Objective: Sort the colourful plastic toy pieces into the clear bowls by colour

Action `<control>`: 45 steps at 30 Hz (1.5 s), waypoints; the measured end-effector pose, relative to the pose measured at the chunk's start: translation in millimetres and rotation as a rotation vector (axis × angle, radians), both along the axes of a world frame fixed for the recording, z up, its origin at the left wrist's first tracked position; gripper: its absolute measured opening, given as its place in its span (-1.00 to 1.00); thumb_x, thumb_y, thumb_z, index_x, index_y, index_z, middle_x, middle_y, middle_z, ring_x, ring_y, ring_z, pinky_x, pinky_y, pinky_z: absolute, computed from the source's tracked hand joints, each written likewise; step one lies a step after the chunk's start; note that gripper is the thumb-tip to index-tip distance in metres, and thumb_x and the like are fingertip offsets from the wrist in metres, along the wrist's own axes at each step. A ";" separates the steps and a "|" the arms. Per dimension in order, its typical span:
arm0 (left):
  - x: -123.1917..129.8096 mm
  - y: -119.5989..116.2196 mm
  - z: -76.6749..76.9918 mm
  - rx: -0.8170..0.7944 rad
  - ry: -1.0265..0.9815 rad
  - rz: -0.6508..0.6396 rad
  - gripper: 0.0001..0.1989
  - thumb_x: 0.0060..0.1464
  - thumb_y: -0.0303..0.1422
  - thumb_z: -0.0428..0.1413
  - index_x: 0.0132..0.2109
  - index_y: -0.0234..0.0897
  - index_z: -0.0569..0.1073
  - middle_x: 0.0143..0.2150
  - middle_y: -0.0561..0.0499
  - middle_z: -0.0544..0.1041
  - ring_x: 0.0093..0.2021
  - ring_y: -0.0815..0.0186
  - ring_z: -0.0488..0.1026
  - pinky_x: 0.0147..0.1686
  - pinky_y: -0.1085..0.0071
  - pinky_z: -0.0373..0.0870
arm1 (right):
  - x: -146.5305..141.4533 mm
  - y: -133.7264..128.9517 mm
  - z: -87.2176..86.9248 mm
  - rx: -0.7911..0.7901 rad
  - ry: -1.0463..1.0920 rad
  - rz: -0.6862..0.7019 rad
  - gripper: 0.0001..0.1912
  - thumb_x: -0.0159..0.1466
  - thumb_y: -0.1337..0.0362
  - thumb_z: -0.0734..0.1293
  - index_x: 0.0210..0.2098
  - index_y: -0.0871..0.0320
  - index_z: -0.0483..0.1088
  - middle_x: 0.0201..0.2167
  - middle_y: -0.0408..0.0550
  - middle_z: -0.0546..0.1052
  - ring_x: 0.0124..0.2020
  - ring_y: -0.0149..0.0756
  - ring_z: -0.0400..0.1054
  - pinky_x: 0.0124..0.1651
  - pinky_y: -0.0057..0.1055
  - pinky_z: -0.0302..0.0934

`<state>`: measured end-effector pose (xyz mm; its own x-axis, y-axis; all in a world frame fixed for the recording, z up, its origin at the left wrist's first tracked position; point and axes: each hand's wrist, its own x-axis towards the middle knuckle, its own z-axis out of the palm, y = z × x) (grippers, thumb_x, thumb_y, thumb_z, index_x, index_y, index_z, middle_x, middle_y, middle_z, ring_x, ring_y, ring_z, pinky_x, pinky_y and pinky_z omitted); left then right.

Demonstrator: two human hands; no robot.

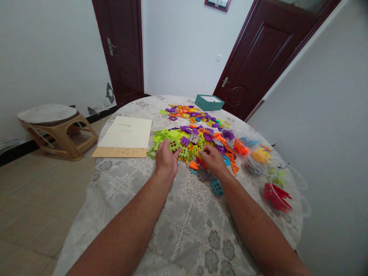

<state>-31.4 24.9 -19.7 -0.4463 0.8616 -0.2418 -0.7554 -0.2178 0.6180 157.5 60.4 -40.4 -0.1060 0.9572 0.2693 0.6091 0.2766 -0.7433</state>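
Observation:
A pile of colourful plastic building pieces [194, 138] lies on the round table, green on its left and orange and purple on its right. My left hand [167, 158] is at the pile's front left, closed on a green square piece [174, 145]. At the front of the pile, my right hand [212, 158] has its thumb and fingers pressed together beside yellow and red pieces; what they hold, if anything, is too small to make out. An orange piece [194, 165] and a blue-green square piece [216, 187] lie between my forearms.
Clear containers with red pieces [277, 197], yellow pieces [261, 155] and other colours line the table's right side. A green box [209, 102] stands at the back. Paper sheets [126, 132] lie left of the pile. A stool [57, 128] stands left of the table.

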 end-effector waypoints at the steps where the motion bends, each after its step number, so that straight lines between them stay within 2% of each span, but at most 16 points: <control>1: -0.8 0.6 0.0 0.008 0.000 0.021 -0.85 0.18 -0.33 0.14 -0.09 -0.19 0.48 0.02 -0.09 0.54 0.09 0.18 0.49 0.03 0.10 0.54 | -2.5 -3.3 4.0 -0.068 0.092 0.020 -0.76 0.25 0.06 0.34 -0.33 0.11 0.37 -0.51 -0.20 0.42 -0.46 -0.30 0.29 -0.38 -0.41 0.13; 4: -1.8 2.3 -0.4 0.019 0.017 0.060 -0.82 0.18 -0.32 0.13 -0.07 -0.19 0.48 0.05 -0.10 0.53 0.08 0.17 0.50 0.02 0.09 0.55 | -15.8 -10.7 14.4 -0.250 0.329 0.101 -0.70 0.22 -0.01 0.38 -0.28 0.09 0.36 -0.58 -0.25 0.39 -0.57 -0.34 0.25 -0.47 -0.43 0.11; 6: -1.9 3.2 -1.0 0.019 0.029 0.072 -0.82 0.18 -0.32 0.12 -0.06 -0.19 0.48 0.04 -0.10 0.53 0.06 0.17 0.51 0.00 0.08 0.55 | -27.2 -10.6 16.0 -0.285 0.357 0.142 -0.69 0.19 -0.01 0.39 -0.28 0.10 0.37 -0.59 -0.26 0.39 -0.58 -0.35 0.25 -0.48 -0.43 0.11; 9: -2.0 4.1 -1.8 0.007 0.031 0.078 -0.83 0.19 -0.31 0.11 -0.07 -0.18 0.47 0.01 -0.08 0.53 0.03 0.17 0.51 -0.01 0.10 0.55 | -42.9 -2.9 9.4 -0.226 0.214 0.140 -0.74 0.20 0.03 0.36 -0.37 0.11 0.40 -0.58 -0.23 0.39 -0.54 -0.34 0.25 -0.45 -0.43 0.10; 12: -2.7 4.2 -1.8 -0.018 0.026 0.079 -0.83 0.18 -0.31 0.12 -0.07 -0.16 0.46 -0.02 -0.05 0.53 0.01 0.20 0.52 -0.03 0.16 0.54 | -53.4 6.3 0.4 -0.087 -0.004 0.075 -0.76 0.22 0.10 0.32 -0.46 0.12 0.39 -0.54 -0.19 0.42 -0.45 -0.32 0.28 -0.38 -0.43 0.08; 16: -3.6 4.1 -1.3 -0.034 0.024 0.070 -0.82 0.19 -0.31 0.10 -0.06 -0.16 0.46 -0.02 -0.05 0.52 -0.01 0.22 0.51 -0.06 0.21 0.54 | -60.6 10.6 -6.0 0.025 -0.148 0.017 -0.80 0.22 0.14 0.31 -0.44 0.12 0.37 -0.47 -0.17 0.44 -0.40 -0.30 0.29 -0.31 -0.41 0.09; 19: -3.8 4.6 -1.7 -0.042 0.025 0.071 -0.82 0.18 -0.31 0.11 -0.07 -0.15 0.46 -0.04 -0.03 0.52 -0.03 0.23 0.52 -0.08 0.25 0.53 | -62.0 9.8 -9.7 0.026 -0.093 -0.011 -0.82 0.18 0.13 0.35 -0.35 0.12 0.41 -0.43 -0.17 0.45 -0.37 -0.29 0.32 -0.27 -0.39 0.13; 23: -3.6 4.3 -1.9 -0.042 0.029 0.064 -0.83 0.19 -0.31 0.10 -0.07 -0.16 0.47 -0.06 -0.02 0.53 -0.07 0.25 0.52 -0.12 0.30 0.54 | -54.9 6.4 -10.0 -0.023 0.130 0.012 -0.61 0.17 0.09 0.39 -0.07 0.15 0.45 -0.42 -0.20 0.45 -0.40 -0.31 0.33 -0.32 -0.41 0.19; 25: -3.0 3.2 -0.9 -0.038 0.028 0.045 -0.83 0.19 -0.31 0.10 -0.08 -0.17 0.47 -0.07 -0.03 0.54 -0.08 0.25 0.53 -0.14 0.31 0.54 | -47.7 1.2 -4.1 -0.065 0.225 0.028 -0.54 0.18 0.06 0.39 0.00 0.16 0.45 -0.43 -0.19 0.46 -0.44 -0.32 0.32 -0.38 -0.42 0.20; 30: 4.5 -2.9 2.5 -0.033 0.000 -0.140 -0.83 0.17 -0.30 0.13 -0.10 -0.23 0.47 -0.14 -0.05 0.57 -0.17 0.27 0.55 -0.18 0.33 0.53 | -28.2 -25.3 20.0 -0.190 0.438 0.037 -0.51 0.15 0.03 0.43 0.01 0.15 0.45 -0.41 -0.16 0.48 -0.55 -0.37 0.26 -0.52 -0.43 0.14; 33: 13.1 -9.8 2.7 0.011 0.018 -0.285 -0.80 0.14 -0.27 0.17 -0.12 -0.26 0.49 -0.20 -0.06 0.59 -0.24 0.27 0.56 -0.24 0.35 0.53 | -19.5 -40.4 24.7 -0.187 0.449 0.082 -0.54 0.18 0.04 0.42 0.00 0.13 0.48 -0.49 -0.21 0.44 -0.58 -0.37 0.24 -0.53 -0.42 0.13; 35: 18.4 -15.4 1.8 0.043 0.042 -0.391 -0.77 0.08 -0.30 0.22 -0.10 -0.27 0.50 -0.22 -0.07 0.59 -0.27 0.26 0.56 -0.30 0.36 0.53 | -15.3 -45.9 21.2 -0.135 0.396 0.081 -0.56 0.22 0.03 0.40 0.02 0.12 0.51 -0.52 -0.20 0.43 -0.56 -0.34 0.26 -0.50 -0.40 0.16; 38: 23.7 -22.9 0.0 0.049 0.095 -0.515 -0.62 -0.04 -0.47 0.25 -0.02 -0.25 0.50 -0.19 -0.09 0.60 -0.28 0.24 0.57 -0.35 0.37 0.54 | -11.7 -47.8 11.4 -0.076 0.328 0.024 -0.57 0.26 0.02 0.36 0.02 0.11 0.55 -0.45 -0.14 0.51 -0.51 -0.29 0.32 -0.45 -0.38 0.22; 41: 25.3 -26.6 -0.4 0.038 0.147 -0.542 -0.46 -0.15 -0.63 0.18 0.04 -0.24 0.49 -0.13 -0.12 0.60 -0.24 0.22 0.58 -0.34 0.36 0.56 | -11.2 -46.7 3.4 -0.104 0.323 0.002 -0.56 0.25 0.02 0.36 0.01 0.13 0.55 -0.43 -0.13 0.53 -0.51 -0.29 0.33 -0.45 -0.38 0.21; 45: 25.1 -25.8 1.3 0.021 0.186 -0.528 -0.41 -0.19 -0.69 0.14 0.05 -0.28 0.49 -0.11 -0.16 0.61 -0.21 0.19 0.60 -0.26 0.29 0.60 | -13.1 -44.6 -1.9 -0.132 0.380 0.009 -0.53 0.24 0.04 0.37 0.04 0.16 0.54 -0.39 -0.12 0.55 -0.49 -0.31 0.33 -0.44 -0.41 0.21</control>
